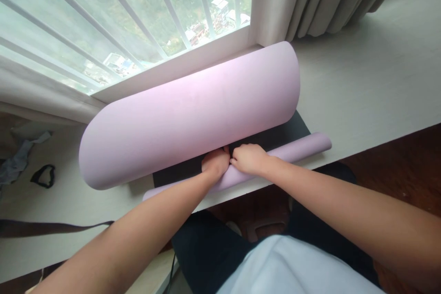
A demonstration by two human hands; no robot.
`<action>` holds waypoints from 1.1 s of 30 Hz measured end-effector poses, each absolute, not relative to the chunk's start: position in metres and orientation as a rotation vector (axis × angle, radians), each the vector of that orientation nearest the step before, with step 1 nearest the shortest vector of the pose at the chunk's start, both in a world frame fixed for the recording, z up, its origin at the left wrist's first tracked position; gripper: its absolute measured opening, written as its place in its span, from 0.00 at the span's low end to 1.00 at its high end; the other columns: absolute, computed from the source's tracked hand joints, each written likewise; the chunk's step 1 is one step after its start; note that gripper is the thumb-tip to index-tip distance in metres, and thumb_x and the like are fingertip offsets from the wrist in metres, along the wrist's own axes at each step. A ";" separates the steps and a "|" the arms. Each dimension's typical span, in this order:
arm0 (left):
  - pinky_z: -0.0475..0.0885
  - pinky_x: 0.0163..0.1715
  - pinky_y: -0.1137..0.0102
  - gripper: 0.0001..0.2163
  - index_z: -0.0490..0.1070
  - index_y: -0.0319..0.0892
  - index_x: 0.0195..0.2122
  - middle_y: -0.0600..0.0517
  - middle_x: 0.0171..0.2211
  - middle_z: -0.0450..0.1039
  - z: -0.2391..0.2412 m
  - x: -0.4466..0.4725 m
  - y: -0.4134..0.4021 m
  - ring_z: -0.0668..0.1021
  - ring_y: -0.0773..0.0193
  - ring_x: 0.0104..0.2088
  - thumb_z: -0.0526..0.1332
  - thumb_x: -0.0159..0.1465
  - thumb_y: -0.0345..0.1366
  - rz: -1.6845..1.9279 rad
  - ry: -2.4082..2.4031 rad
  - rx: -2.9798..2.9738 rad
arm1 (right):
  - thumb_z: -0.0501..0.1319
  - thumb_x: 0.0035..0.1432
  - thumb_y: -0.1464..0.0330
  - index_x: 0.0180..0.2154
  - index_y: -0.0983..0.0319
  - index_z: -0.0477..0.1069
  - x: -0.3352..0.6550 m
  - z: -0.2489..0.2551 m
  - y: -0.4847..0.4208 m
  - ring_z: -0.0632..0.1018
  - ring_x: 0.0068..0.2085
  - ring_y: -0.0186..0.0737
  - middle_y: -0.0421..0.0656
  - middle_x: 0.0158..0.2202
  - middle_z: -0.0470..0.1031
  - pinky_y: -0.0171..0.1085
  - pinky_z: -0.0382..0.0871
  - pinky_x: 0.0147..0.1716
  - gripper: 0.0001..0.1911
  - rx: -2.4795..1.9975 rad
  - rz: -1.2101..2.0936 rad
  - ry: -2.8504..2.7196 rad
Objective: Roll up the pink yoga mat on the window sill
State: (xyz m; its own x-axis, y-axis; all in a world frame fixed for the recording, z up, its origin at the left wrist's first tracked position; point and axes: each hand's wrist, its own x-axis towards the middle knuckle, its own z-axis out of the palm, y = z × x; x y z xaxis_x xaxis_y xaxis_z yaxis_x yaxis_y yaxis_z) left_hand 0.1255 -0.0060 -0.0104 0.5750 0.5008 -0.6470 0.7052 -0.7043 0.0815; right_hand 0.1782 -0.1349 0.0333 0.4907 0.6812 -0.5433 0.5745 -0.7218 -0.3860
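2 hands on the rolled edge of a lilac mat (193, 115), mid-length.
Roll (299, 149) lies right under the fingers, along the ledge's (361, 78) near side, long axis running left to right, slanting away at the right end; broad loose curve of mat sits beyond, window side, dark underside (285, 133) between. Left hand (216, 161) and right hand (248, 158) side by side, both on roll, neither clearly nearer. Fingers curled, not spread; tips hidden, can't tell if pinching.

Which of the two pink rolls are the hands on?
The slim roll, with the left hand and right hand on it; the much thicker roll sits nearer the window.
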 end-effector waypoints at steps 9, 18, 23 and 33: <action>0.75 0.52 0.53 0.33 0.80 0.41 0.50 0.37 0.54 0.80 -0.006 0.129 -0.005 0.81 0.40 0.54 0.38 0.74 0.55 -0.823 0.952 2.527 | 0.67 0.62 0.59 0.69 0.66 0.63 0.132 0.042 -0.182 0.70 0.64 0.64 0.58 0.62 0.71 0.60 0.60 0.66 0.38 -2.541 0.665 -1.461; 0.75 0.53 0.53 0.33 0.80 0.40 0.50 0.34 0.54 0.79 -0.013 0.132 0.001 0.81 0.38 0.54 0.40 0.74 0.56 -0.759 0.970 2.585 | 0.60 0.63 0.65 0.75 0.73 0.49 0.107 0.022 -0.254 0.49 0.77 0.56 0.55 0.77 0.41 0.62 0.45 0.74 0.44 -2.653 0.357 -1.315; 0.76 0.51 0.53 0.30 0.80 0.39 0.49 0.33 0.53 0.80 -0.009 0.133 0.002 0.81 0.38 0.54 0.43 0.73 0.54 -0.707 0.984 2.629 | 0.58 0.64 0.64 0.75 0.74 0.47 0.095 0.008 -0.316 0.48 0.77 0.56 0.56 0.77 0.41 0.61 0.43 0.74 0.44 -2.786 0.158 -1.115; 0.76 0.51 0.56 0.28 0.82 0.37 0.47 0.33 0.50 0.81 0.000 0.125 -0.003 0.82 0.41 0.53 0.43 0.74 0.48 -0.590 0.941 2.816 | 0.39 0.70 0.51 0.75 0.76 0.46 0.028 -0.093 -0.526 0.48 0.77 0.59 0.59 0.77 0.43 0.64 0.47 0.72 0.44 -2.933 0.147 0.208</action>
